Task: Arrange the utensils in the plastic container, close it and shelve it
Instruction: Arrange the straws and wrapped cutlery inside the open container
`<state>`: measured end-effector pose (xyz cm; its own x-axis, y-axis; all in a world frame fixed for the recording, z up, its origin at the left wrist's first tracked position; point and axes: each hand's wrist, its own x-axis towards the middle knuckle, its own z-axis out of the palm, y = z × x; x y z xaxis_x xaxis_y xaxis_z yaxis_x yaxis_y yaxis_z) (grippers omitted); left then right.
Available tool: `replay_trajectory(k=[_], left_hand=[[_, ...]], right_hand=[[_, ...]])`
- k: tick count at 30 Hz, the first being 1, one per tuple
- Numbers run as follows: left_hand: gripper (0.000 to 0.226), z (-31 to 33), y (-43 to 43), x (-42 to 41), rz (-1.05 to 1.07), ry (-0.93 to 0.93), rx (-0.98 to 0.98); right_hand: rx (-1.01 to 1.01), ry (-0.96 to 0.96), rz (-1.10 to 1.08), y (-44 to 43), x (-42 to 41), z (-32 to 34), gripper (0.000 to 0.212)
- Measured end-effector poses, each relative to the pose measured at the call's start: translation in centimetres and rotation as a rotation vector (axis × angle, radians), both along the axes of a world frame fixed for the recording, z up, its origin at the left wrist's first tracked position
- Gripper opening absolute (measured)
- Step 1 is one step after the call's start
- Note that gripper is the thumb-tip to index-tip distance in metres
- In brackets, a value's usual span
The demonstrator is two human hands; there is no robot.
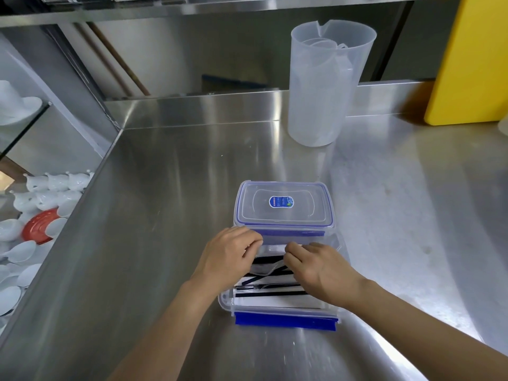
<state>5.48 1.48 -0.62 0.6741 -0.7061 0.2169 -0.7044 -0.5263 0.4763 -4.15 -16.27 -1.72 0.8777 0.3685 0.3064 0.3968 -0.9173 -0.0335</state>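
Observation:
A clear plastic container with a blue front clasp sits open on the steel counter near me. Inside it lie wrapped utensils in clear and white packets with black stripes. Its clear lid, blue-sealed with a blue sticker, lies just behind it. My left hand and my right hand are both over the container's far half, fingertips pinching a clear utensil packet between them. The packets under my palms are hidden.
A tall translucent jug with smaller measuring cups inside stands at the back of the counter. A yellow board leans at the right. White dishes and a red plate sit below the counter's left edge. A steel shelf runs overhead.

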Motion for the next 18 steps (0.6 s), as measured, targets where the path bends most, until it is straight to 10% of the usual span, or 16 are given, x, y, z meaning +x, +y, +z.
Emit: replay_trajectory(k=[18], left_hand=[[0.021,0.2,-1.2,-0.3,-0.039,-0.157,0.370]], right_hand=[[-0.036,0.064,-0.115,0.9,2.6,-0.1,0.038]])
